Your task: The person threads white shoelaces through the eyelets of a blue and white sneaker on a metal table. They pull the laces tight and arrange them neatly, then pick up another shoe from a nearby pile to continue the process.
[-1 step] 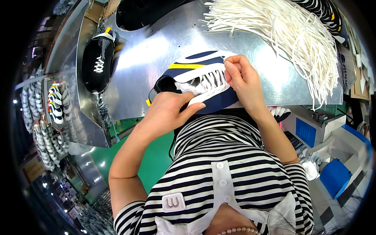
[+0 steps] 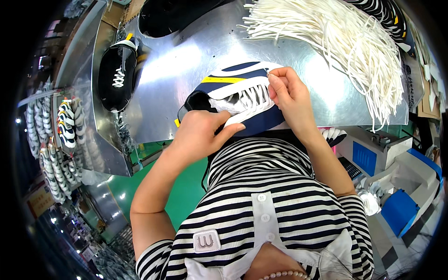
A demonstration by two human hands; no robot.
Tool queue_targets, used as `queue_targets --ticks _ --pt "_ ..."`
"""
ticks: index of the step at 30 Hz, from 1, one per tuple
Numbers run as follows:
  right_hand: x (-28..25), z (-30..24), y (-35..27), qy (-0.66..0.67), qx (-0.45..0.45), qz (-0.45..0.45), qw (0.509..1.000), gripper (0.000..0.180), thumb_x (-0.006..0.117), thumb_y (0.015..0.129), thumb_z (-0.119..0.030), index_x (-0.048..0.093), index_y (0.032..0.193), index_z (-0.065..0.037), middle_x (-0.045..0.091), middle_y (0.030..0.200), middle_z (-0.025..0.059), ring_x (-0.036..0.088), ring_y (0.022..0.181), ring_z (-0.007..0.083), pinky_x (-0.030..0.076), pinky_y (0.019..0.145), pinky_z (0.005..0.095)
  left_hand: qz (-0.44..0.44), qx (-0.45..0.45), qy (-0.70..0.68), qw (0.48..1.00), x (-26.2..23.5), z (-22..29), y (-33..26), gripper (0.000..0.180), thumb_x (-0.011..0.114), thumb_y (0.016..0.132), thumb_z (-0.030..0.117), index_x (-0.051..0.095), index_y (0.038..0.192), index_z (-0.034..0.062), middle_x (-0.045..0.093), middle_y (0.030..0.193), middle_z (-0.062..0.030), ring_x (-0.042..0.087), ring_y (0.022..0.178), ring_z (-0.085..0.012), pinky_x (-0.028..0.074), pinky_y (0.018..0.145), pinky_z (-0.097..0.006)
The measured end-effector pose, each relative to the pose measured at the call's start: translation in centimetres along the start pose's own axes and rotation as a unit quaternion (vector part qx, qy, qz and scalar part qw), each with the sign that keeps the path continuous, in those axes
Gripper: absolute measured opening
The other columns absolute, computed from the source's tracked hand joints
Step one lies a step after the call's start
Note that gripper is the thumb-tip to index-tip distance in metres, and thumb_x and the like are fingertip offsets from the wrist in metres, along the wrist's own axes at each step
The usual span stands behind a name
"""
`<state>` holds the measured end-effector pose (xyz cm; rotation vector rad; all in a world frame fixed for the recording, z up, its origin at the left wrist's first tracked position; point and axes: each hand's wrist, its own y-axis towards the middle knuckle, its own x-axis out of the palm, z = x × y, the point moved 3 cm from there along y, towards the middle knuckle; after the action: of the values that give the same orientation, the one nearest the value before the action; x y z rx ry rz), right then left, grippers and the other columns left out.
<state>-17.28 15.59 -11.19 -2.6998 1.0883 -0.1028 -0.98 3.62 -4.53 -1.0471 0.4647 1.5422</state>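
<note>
A navy and white shoe upper (image 2: 223, 80) with a yellow stripe lies on the metal table in front of me, its toe end to the right. White lacing (image 2: 254, 95) crosses its throat. My left hand (image 2: 198, 133) is closed on the upper's near side, thumb along the white eyelet edge and fingers reaching into the opening. At the toe end of the lacing, my right hand (image 2: 290, 93) pinches thumb and forefinger together. A small dark tip shows at the pinch, too small to name. The right palm hides part of the toe.
A heap of white laces (image 2: 336, 46) covers the table's far right. A laced dark upper (image 2: 116, 77) lies at the left edge, and a black item (image 2: 168, 18) at the far side. Stacked uppers (image 2: 396, 23) stand at far right; a grey and blue machine (image 2: 396, 186) is beside me.
</note>
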Motion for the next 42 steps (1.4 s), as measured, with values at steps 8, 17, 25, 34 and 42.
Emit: queue_targets --ticks 8,17,25,34,42 --pt "0.4 -2.6 1.2 -0.041 -0.166 -0.024 0.985 0.023 0.064 0.094 -0.018 0.06 0.109 -0.002 0.068 0.079 0.0099 0.062 0.07 0.0185 0.048 0.066 0.0311 0.208 -0.063 -0.084 0.973 0.5 -1.1 -0.2 0.015 0.062 0.095 0.015 0.069 0.101 0.0027 0.059 0.065 -0.0177 0.055 0.053 -0.0273 0.045 0.054 -0.036" --pt "1.3 -1.3 4.0 -0.199 -0.21 0.0 0.957 0.024 0.066 0.091 -0.02 0.061 0.108 -0.006 0.067 0.077 0.0147 0.066 0.069 0.0318 0.049 0.064 0.0399 0.315 -0.125 0.07 0.938 2.3 -2.1 1.4 0.017 0.073 0.088 0.024 0.075 0.093 0.0076 0.054 0.052 -0.0084 0.045 0.041 -0.0223 0.037 0.046 -0.035" --pt "1.3 -1.4 3.0 -0.211 -0.154 -0.021 0.965 0.023 0.065 0.091 -0.019 0.061 0.109 -0.005 0.069 0.084 0.0164 0.068 0.075 0.0332 0.052 0.07 0.0398 0.277 -0.126 -0.067 0.95 1.7 -1.6 2.0 0.019 0.076 0.085 0.024 0.076 0.091 0.0055 0.043 0.047 -0.0022 0.035 0.043 -0.0092 0.029 0.044 -0.03" --pt "1.5 -1.1 2.7 -0.275 -0.161 0.023 0.948 0.021 0.064 0.093 -0.018 0.06 0.109 -0.005 0.07 0.092 0.0189 0.068 0.081 0.037 0.052 0.072 0.0423 0.209 -0.057 -0.017 0.976 0.9 -2.4 2.0 0.019 0.066 0.087 0.021 0.071 0.081 0.0034 0.056 0.053 -0.0084 0.053 0.044 -0.0231 0.042 0.048 -0.035" --pt "-0.1 -0.6 2.5 -0.115 -0.136 0.029 0.984 0.023 0.062 0.096 -0.016 0.058 0.114 -0.001 0.067 0.089 0.0135 0.064 0.08 0.0224 0.05 0.071 0.0316 0.438 -0.069 -0.247 0.861 6.0 -2.8 -7.3 0.068 0.068 0.086 -0.003 0.033 0.144 0.0014 0.04 0.146 -0.0203 0.047 0.13 -0.0304 0.043 0.105 -0.041"
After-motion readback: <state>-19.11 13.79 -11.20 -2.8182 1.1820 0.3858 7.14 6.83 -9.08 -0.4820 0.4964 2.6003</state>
